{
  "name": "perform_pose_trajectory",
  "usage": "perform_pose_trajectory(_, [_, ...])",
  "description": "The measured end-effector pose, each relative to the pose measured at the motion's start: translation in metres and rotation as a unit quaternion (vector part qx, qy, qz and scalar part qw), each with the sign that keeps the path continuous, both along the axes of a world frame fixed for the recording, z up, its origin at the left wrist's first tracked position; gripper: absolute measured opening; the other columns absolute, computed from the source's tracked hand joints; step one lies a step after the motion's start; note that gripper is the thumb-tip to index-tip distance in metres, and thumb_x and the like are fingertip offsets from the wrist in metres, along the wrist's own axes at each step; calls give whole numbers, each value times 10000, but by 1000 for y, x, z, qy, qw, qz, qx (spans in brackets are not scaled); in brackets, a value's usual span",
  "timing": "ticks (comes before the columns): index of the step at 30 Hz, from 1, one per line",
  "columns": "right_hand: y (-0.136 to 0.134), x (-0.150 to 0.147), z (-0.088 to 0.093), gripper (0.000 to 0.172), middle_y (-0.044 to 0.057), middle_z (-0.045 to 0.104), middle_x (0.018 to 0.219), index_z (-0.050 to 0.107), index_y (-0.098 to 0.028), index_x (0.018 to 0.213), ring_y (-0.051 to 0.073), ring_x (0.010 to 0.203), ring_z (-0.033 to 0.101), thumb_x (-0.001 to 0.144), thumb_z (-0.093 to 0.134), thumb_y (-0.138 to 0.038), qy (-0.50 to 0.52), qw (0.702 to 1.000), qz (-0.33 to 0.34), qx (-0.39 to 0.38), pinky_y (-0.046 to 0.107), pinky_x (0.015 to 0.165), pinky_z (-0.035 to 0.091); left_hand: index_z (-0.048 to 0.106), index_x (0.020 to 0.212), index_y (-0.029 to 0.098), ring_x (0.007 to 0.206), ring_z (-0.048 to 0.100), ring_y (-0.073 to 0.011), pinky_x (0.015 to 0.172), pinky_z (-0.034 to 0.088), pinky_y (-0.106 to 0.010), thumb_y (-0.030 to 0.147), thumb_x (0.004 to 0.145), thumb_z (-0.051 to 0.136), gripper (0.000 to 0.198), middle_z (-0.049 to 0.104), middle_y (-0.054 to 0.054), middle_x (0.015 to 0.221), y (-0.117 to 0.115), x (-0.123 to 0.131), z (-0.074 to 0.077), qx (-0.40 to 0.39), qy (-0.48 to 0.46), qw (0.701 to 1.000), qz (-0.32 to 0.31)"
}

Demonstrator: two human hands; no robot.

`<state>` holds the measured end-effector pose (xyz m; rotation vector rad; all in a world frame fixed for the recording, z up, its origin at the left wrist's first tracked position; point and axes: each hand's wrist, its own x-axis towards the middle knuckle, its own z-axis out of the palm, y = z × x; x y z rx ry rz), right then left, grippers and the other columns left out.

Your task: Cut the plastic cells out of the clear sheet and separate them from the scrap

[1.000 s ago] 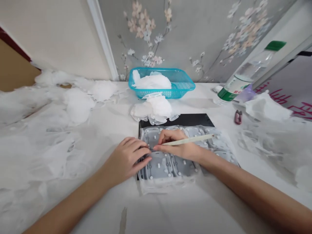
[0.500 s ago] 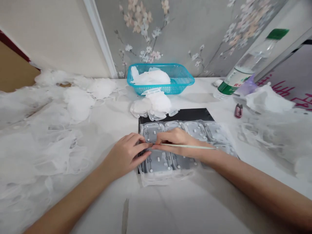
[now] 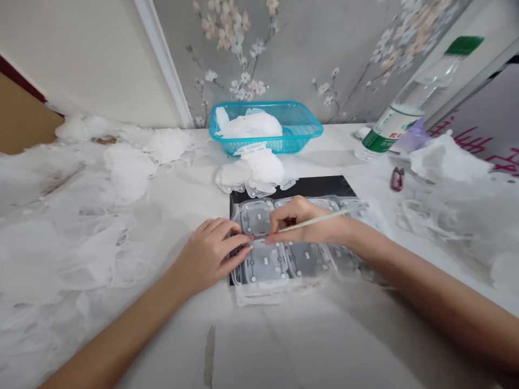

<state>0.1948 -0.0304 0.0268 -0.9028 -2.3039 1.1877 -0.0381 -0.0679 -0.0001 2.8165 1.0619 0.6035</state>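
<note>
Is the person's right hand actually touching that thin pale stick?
Touching: the head view shows the thin pale stick pinched between the fingers of the right hand, with no gap between them.

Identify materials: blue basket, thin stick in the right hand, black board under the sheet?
Basket: probably moulded plastic, glossy turquoise, with a fine mesh wall. Thin stick: smooth, cream, matte; bamboo or plastic, can't tell which. Black board: flat, dull finish with a slight sheen; possibly plastic or card, the look leaves it open.

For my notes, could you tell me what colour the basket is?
The mesh basket is turquoise, clearest in the head view.
</note>
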Motion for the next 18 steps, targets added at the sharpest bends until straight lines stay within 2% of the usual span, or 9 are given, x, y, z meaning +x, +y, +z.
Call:
perform_pose_trajectory(4, [0, 3, 2, 298, -3, 544, 539, 637, -109, 601, 66, 498, 420, 757, 685, -358, -1, 1000, -1, 11, 201, 467, 311, 670, 974, 204, 849, 570, -165, 780, 443, -324, 248, 883, 525, 176, 614, -47, 905, -1, 0, 2, -7, -5, 1000, 4])
perform_pose_trajectory(6, [0, 6, 6, 385, 10, 544, 533, 620, -111, 575, 77, 489, 445, 794, 630, -428, -5, 1000, -5, 12, 206, 450, 320, 666, 992, 206, 857, 570, -169, 781, 447, -325, 249, 886, 521, 185, 617, -50, 912, -1, 0, 3, -11, -4, 1000, 1])
perform_pose_trajectory(9, [1, 10, 10, 448, -3, 522, 509, 638, -121, 659, 73, 427, 447, 869, 494, -490, -18, 997, -60, -47, 203, 416, 333, 664, 997, 207, 867, 574, -170, 794, 449, -331, 248, 890, 515, 188, 623, -52, 921, 0, 0, 4, -16, -4, 1000, -3])
perform_pose_trajectory(13, [3, 12, 10, 364, -39, 538, 500, 577, -154, 877, 73, 370, 461, 906, 432, -487, -6, 990, -120, -77, 191, 400, 369, 651, 1055, 200, 973, 574, -194, 866, 439, -360, 259, 893, 511, 222, 631, -78, 1036, 0, -1, 4, -14, -2, 1000, -5])
perform_pose_trajectory(18, [0, 13, 16, 312, -26, 574, 543, 472, -176, 776, 85, 420, 519, 856, 546, -468, 37, 988, -121, -84, 188, 407, 394, 585, 1221, 266, 1205, 485, -235, 985, 384, -405, 358, 889, 526, 350, 560, -69, 1303, 0, -3, 8, -47, 40, 997, -55])
